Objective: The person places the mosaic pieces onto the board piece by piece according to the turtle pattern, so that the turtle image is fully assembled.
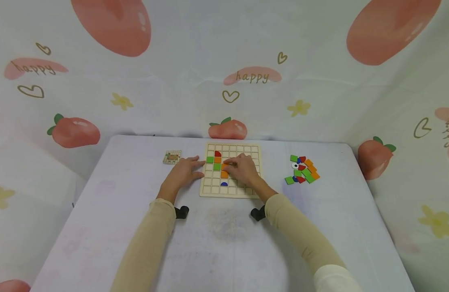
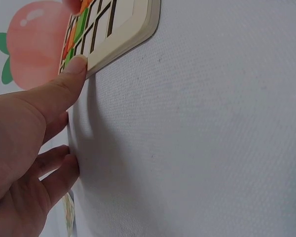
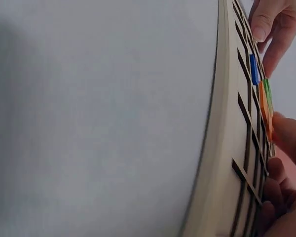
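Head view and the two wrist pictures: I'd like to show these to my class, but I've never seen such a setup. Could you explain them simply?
There is no robot here, only a person's two bare hands. The head picture looks forward and down from the person's head; each wrist picture looks along one hand.

On the white-covered table lies a pale grid board with some red, orange, green and blue pieces on it. A small picture card lies to its left, loose coloured pieces to its right.

The left hand touches the board's left edge with its thumb. The right hand touches an orange piece; whether it pinches it is partly hidden.
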### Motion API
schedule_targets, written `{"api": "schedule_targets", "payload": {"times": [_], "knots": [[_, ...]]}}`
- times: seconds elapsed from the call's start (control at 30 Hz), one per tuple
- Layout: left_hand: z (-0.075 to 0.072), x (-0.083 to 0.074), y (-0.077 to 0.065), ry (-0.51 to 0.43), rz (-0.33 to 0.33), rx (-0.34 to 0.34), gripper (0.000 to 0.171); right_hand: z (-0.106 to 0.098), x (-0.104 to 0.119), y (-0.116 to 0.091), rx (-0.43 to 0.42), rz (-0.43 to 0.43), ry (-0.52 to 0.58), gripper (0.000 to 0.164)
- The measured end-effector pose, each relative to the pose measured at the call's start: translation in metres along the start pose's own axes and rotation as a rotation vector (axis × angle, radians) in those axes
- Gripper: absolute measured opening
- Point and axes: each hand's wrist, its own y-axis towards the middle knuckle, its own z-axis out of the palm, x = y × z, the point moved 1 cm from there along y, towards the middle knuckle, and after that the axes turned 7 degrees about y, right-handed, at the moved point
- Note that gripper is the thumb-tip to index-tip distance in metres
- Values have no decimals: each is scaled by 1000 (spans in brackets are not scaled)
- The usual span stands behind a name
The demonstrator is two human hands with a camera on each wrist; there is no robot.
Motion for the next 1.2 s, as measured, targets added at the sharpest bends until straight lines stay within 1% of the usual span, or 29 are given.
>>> {"api": "schedule_targets", "payload": {"times": [0.07,0.13,0.2,0.33,0.4,0.47,0.67,0.8,0.87,1.03,1.2], "knots": [[0,-1,0,-1,-1,1,60,-4,1,-2,14,8,-2,37],[0,-1,0,-3,-5,1,60,-8,2,-5,24,11,-38,41],[0,-2,0,-4,-7,-2,60,-13,3,-7,20,-5,-125,45],[0,-2,-1,-4,-8,4,60,-22,4,-13,3,-36,-359,52],[0,-3,-2,-5,-9,8,60,-28,3,-17,8,-35,-430,56],[-1,-3,-2,-5,-12,12,61,-33,3,-21,17,-26,-465,61],[-1,-3,-2,10,-9,10,61,-45,-3,-32,51,7,-520,78],[-1,-3,-2,15,7,3,61,-49,-13,-39,63,19,-548,85],[-1,-2,-2,22,16,0,61,-50,-19,-43,58,19,-539,86],[-1,-1,-1,18,10,0,61,-56,-38,-51,46,35,-515,89],[-1,-1,-1,23,4,7,61,-65,-60,-63,47,37,-520,89]]}}
